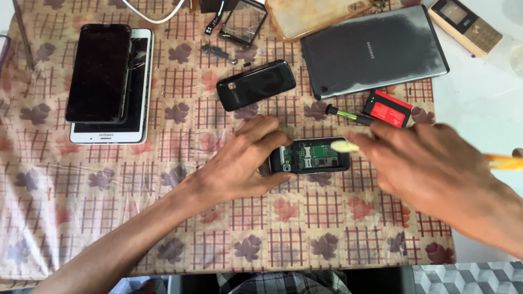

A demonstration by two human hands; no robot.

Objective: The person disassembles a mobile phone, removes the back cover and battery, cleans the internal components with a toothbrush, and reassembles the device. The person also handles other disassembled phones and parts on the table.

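Far left of the table: black phone (98, 72) stacked on a white phone with a cracked screen (139, 87), both flat on the leaf-print tablecloth (65, 185). Next over, a black back cover (256, 84) lies loose, just above the hands. Left hand (245, 160) grips the left end of the opened phone (311, 156), thumb under, fingers curled over the top edge, holding it down on the cloth. Phone is back-off, green circuit board exposed, sits centre of the table between both hands. Right hand (430, 163) is motion-blurred; fingers closed on a pale brush (345, 146) whose tip touches the phone's upper right edge. Exact grip hard to tell. Above it: red battery (388, 109) with a green-shaft screwdriver (348, 115) touching its left side, then a grey tablet (373, 51), face down. Gold keypad phone (466, 24) top right, off the cloth.
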